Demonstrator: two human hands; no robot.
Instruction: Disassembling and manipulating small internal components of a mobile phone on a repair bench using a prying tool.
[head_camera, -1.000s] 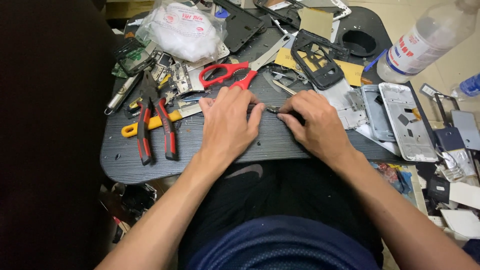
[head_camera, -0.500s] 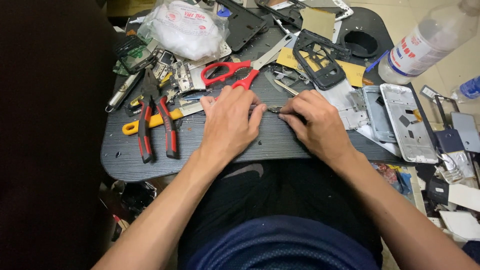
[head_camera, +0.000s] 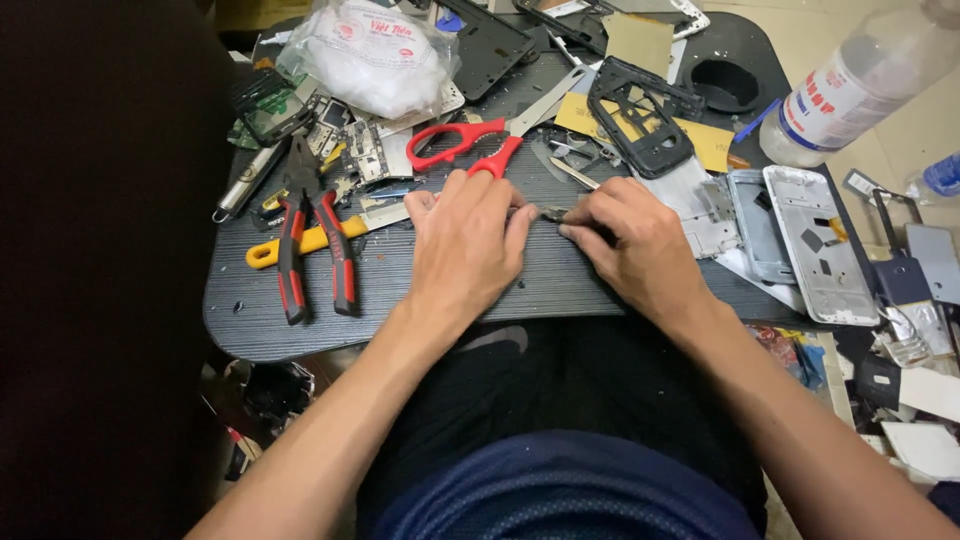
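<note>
My left hand (head_camera: 467, 243) lies palm down on the dark grey lap table (head_camera: 400, 290), fingers bent over a small dark part (head_camera: 553, 214) that shows between both hands. My right hand (head_camera: 630, 245) meets it from the right, fingertips pinched on the same small part. Most of the part is hidden under my fingers. Red-handled scissors (head_camera: 470, 145) lie just beyond my left hand.
Red-and-black pliers (head_camera: 312, 245) and a yellow-handled tool (head_camera: 300, 243) lie left. A white plastic bag (head_camera: 370, 50), circuit boards (head_camera: 365, 150), a black phone frame (head_camera: 640, 115) and silver phone frames (head_camera: 800, 240) crowd the back and right. A clear bottle (head_camera: 850, 90) stands far right.
Both hands stay on the small part with only slight finger shifts. The view has drifted a little.
</note>
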